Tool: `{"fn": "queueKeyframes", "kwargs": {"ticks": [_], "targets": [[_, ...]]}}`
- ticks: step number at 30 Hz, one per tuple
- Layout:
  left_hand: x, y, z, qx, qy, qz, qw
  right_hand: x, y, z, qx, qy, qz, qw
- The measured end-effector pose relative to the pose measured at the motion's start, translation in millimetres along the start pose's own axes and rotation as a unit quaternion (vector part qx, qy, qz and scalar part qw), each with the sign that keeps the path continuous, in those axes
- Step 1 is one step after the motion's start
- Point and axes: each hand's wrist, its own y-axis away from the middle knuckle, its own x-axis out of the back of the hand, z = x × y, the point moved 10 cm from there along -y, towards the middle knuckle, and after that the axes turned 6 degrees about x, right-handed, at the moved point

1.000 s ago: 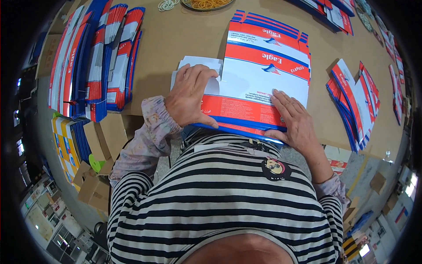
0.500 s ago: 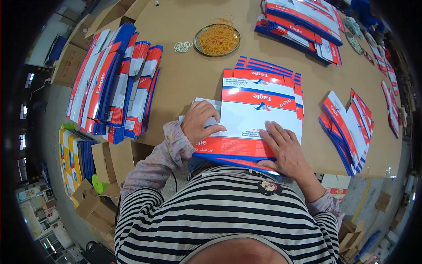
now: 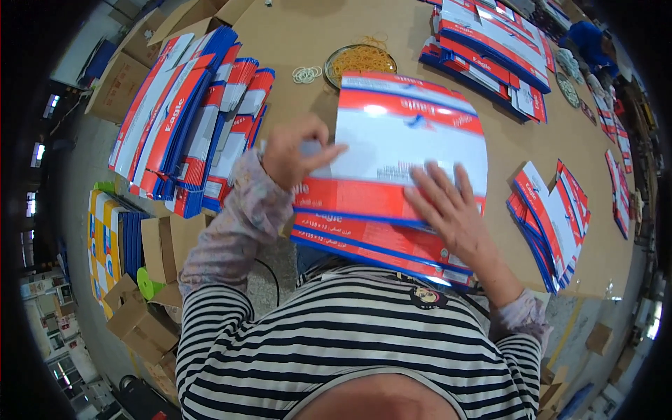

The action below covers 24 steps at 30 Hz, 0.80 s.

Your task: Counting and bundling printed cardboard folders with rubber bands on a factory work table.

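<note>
A flattened printed carton (image 3: 392,150), white with red bands and blue edges, is raised and tilted over a stack of similar flat cartons (image 3: 350,234) at the table's near edge. At its left side my left hand (image 3: 290,150) is closed, with the thumb over the carton's face and the other fingers curled; motion blurs it somewhat. My right hand (image 3: 451,210) lies on the carton's lower right part with fingers spread. The carton's far edge partly covers a round metal dish (image 3: 332,84) of yellow rubber bands (image 3: 367,59).
Bundled flat cartons (image 3: 189,119) stand at the left, with more bundles (image 3: 493,56) at the far right and a loose fanned pile (image 3: 553,217) to the right. White rings (image 3: 306,74) lie beside the dish. Open cardboard boxes (image 3: 157,248) stand left of the table.
The top carton has lifted and shifted away from me, uncovering the red edges of cartons beneath. Both hands have moved farther from my body with it.
</note>
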Motion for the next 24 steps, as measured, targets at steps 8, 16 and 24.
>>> {"fn": "queueKeyframes", "kwargs": {"ticks": [8,16,24], "targets": [[34.1,9.7,42.9,-0.118,-0.096,0.128,0.980,-39.4,-122.4,83.9,-0.021,0.183,0.117,0.976],[-107.9,112.6,-11.5,0.068,-0.233,-0.371,0.896,-131.2,-123.1,129.3,-0.107,-0.019,0.010,0.994],[-108.1,101.6,-25.4,0.064,-0.178,-0.275,0.943,-58.0,8.0,-16.9,0.007,-0.234,-0.177,0.956]]}}
